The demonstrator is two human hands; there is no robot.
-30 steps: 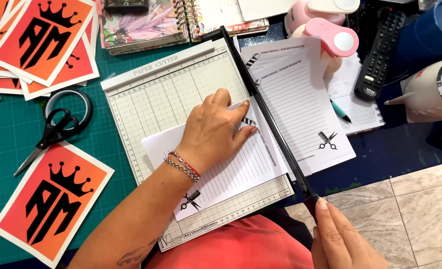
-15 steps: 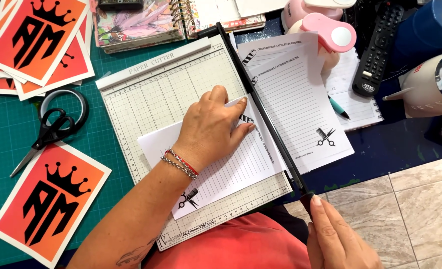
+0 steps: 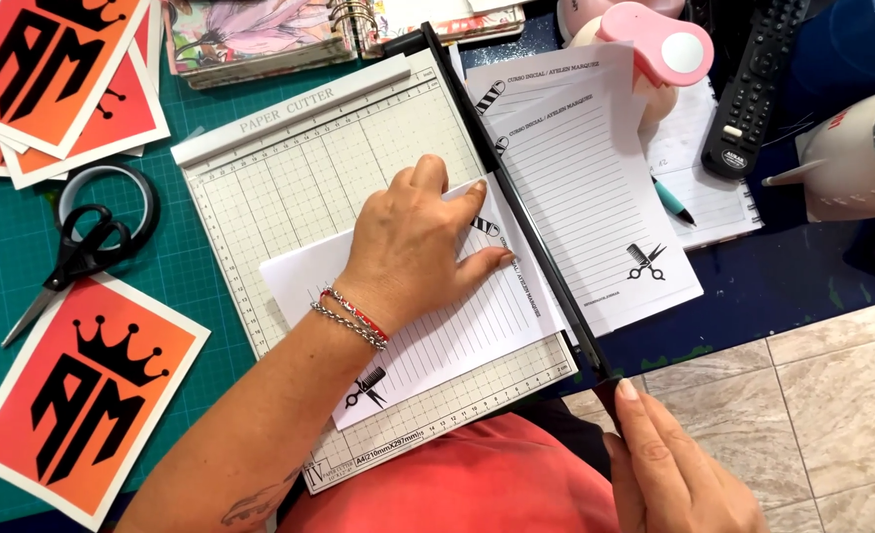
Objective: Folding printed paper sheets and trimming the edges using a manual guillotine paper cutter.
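The paper cutter (image 3: 289, 188) at centre is cream with a fine grey grid and a black blade arm (image 3: 516, 212). On it lies a white lined sheet (image 3: 457, 331) with a small black comb-and-scissors motif — the same pattern as the trimmed sheet (image 3: 595, 197) to its right. The cutting mat (image 3: 190, 286) on the left is teal with pale grid lines. Orange-to-red gradient cards (image 3: 82, 405) at lower left carry a black crown and letters. The scissors (image 3: 72, 262) are black; the punch (image 3: 659, 49) at upper right is pink — the cloth (image 3: 773, 286) beneath is dark blue.
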